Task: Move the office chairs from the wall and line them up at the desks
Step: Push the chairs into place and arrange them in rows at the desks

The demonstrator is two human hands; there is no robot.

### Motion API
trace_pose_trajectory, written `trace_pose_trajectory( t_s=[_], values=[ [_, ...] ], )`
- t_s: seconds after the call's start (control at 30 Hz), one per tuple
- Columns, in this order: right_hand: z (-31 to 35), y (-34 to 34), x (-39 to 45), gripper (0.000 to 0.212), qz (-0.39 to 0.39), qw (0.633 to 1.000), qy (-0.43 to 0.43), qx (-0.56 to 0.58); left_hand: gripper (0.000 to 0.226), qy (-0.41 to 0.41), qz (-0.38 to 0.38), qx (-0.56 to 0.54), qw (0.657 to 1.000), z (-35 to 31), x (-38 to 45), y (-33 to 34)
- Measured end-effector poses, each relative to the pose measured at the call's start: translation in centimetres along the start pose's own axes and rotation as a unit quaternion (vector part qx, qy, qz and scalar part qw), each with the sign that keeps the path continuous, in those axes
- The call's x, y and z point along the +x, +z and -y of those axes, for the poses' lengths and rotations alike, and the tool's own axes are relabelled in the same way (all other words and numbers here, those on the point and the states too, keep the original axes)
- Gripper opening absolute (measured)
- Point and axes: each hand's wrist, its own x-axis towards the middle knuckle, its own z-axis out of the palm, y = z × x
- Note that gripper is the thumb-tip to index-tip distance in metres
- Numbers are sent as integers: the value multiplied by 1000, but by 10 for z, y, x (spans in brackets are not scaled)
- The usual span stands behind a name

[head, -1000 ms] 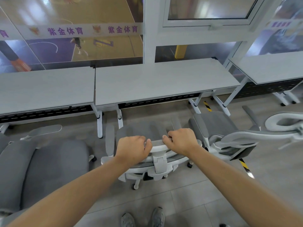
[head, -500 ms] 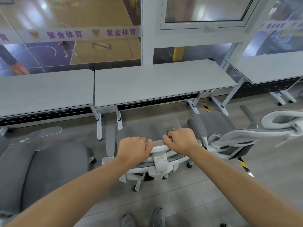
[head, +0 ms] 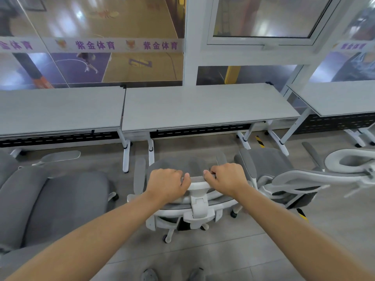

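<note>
A white-framed office chair [head: 197, 201] with grey mesh stands right in front of me, its back toward me and its seat facing the middle grey desk [head: 207, 106]. My left hand [head: 165, 184] grips the left part of its top rail, fingers curled over the edge. My right hand [head: 228, 178] grips the right part of the same rail. A second white chair [head: 294, 175] stands close on the right. On the left stands a padded grey chair [head: 50, 203].
Another desk [head: 58, 110] adjoins on the left and a third desk [head: 341, 98] angles off at the right. White desk legs [head: 126, 151] stand just ahead of the chair. Behind the desks is a glass wall with a banner. My shoes [head: 150, 274] show at the bottom.
The chair and both hands have edged slightly forward toward the middle desk; my grip on the top rail is unchanged.
</note>
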Motion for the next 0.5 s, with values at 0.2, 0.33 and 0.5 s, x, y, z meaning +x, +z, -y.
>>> trace_pose_trajectory(
  t_s=[0.2,0.33,0.5],
  values=[
    [-12,1,-6,70,-6,1000,-21,10,61,-22,-7,11,1000,-13,-1,5],
    [-14,-2,-4,62,-2,999,-38,26,60,-31,-1,8,999,-11,3,3],
    [-12,-5,5,57,-11,998,-49,40,61,-40,-10,12,999,-4,7,2]
  ],
)
